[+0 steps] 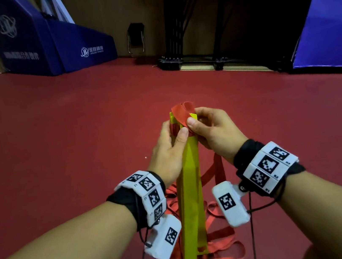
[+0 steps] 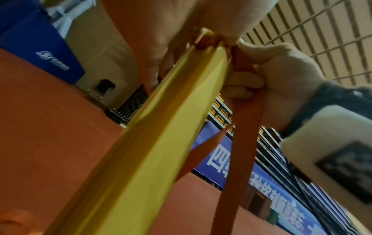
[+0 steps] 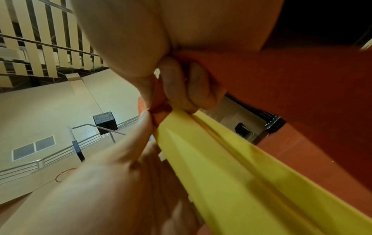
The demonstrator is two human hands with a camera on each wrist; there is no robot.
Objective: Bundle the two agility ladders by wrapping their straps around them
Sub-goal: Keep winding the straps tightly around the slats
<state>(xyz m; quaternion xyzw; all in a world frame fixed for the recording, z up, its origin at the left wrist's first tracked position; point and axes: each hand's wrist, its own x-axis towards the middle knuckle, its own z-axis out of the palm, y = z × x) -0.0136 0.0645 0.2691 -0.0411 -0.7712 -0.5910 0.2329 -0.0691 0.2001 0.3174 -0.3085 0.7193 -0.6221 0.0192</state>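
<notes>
The left hand (image 1: 166, 152) has its grip clenched round the far end of the rungs (image 1: 190, 193), a stack of yellow flat bars held on end and tilted away from the person, with the thumb lying along the top face. The right hand (image 1: 212, 132) pinches the strap (image 1: 182, 114) between thumb and forefinger at that same end, where the red webbing is folded over the tips of the rungs in a loose loop. In the left wrist view the strap (image 2: 243, 127) runs taut from the right hand's fingers (image 2: 244, 81) down past the rungs (image 2: 153, 143). In the right wrist view the rungs (image 3: 231, 167) slope away, and a bit of red webbing shows between the two hands at their end. The near end of the rungs hangs above the red floor (image 1: 54, 124), among slack loops of webbing (image 1: 224, 252) between the forearms. A blue pad (image 1: 52, 40) stands at the floor's far left edge.
</notes>
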